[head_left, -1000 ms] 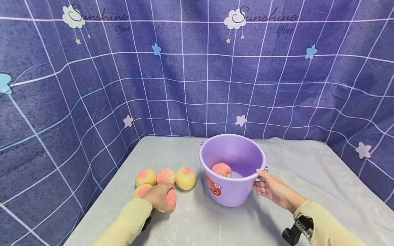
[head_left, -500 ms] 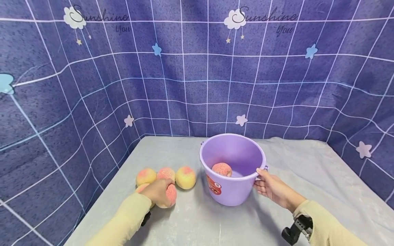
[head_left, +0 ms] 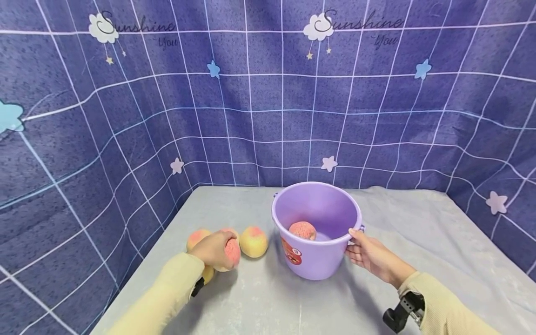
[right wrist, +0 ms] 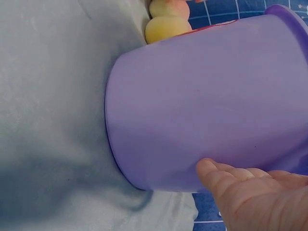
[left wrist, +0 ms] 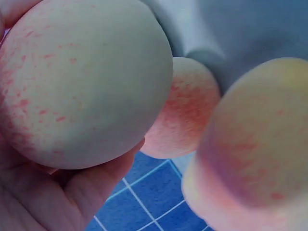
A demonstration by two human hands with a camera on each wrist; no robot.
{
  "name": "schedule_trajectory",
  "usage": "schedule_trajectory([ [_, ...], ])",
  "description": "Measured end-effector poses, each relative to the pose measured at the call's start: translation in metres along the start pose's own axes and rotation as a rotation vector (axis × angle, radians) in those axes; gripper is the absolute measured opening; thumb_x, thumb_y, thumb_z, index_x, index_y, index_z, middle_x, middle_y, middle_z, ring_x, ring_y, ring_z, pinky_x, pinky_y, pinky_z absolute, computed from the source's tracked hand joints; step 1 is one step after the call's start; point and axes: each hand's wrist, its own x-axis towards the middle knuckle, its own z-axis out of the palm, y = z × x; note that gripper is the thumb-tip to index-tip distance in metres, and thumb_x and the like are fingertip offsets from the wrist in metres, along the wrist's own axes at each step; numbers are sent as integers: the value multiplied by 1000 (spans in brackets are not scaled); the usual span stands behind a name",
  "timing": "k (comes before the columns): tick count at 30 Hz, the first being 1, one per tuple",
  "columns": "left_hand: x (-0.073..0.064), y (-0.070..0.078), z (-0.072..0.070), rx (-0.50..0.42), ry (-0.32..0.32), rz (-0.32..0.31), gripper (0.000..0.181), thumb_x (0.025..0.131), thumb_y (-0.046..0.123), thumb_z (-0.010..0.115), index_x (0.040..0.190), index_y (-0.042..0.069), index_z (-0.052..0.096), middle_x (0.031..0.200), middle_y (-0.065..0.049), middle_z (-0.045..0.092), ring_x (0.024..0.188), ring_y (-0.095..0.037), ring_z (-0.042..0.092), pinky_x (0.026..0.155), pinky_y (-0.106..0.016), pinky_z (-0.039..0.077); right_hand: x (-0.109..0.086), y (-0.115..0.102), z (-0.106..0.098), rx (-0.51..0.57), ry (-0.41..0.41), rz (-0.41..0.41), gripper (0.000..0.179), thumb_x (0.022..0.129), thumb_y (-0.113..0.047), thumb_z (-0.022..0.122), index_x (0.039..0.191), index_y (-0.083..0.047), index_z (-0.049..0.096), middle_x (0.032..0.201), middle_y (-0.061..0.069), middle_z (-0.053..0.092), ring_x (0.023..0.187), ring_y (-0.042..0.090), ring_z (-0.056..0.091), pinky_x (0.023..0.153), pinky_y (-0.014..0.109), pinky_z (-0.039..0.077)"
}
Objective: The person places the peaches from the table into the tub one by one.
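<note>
My left hand (head_left: 212,251) grips a pink-and-cream peach (left wrist: 91,86), held a little above the other peaches on the left of the table. Beneath and behind that hand several more peaches sit close together, partly hidden by it. A yellow peach with a pink top (head_left: 253,242) stands beside them, nearer the purple bucket (head_left: 315,263). Inside the bucket lies one red-pink peach (head_left: 303,230). My right hand (head_left: 377,260) pinches the bucket's rim at its right side, thumb on top. In the right wrist view the fingers of that hand (right wrist: 255,192) lie along the bucket's outer wall.
A grey cloth covers the table (head_left: 268,307). Behind and on both sides hangs a blue curtain (head_left: 268,93) with a white grid, stars and clouds. The bucket stands upright right of the table's middle, with a red label (head_left: 291,252) on its front.
My left hand has lifted the peach slightly up and away from the others, uncovering part of the peach below. My right hand and the bucket have stayed in place.
</note>
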Motion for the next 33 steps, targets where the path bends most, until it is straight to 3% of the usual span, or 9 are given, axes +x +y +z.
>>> schedule_trajectory([
  [9,4,7,-16,9,-4,2,65,58,17,81,118,0,59,110,-10,63,101,-28,59,88,-44,48,-1,1,1,6,21,3,76,102,-39,29,138,25,7,140,46,17,133,50,22,108,52,23],
  [16,4,12,-24,-23,6,-40,69,57,19,82,120,1,60,110,-10,64,100,-27,58,87,-45,48,0,0,1,5,24,3,77,102,-40,31,138,24,8,140,46,18,133,50,23,108,52,24],
  [25,9,15,-39,1,25,38,68,59,21,78,119,-3,58,109,-14,64,100,-29,59,89,-45,47,-1,0,1,1,35,5,74,102,-38,29,138,24,9,140,46,20,133,50,26,107,51,25],
  [33,12,13,-44,8,29,15,69,59,23,79,120,-3,58,109,-13,64,97,-28,59,87,-45,48,-1,-1,1,-7,34,5,75,102,-38,28,138,25,8,140,47,19,133,50,24,107,52,25],
])
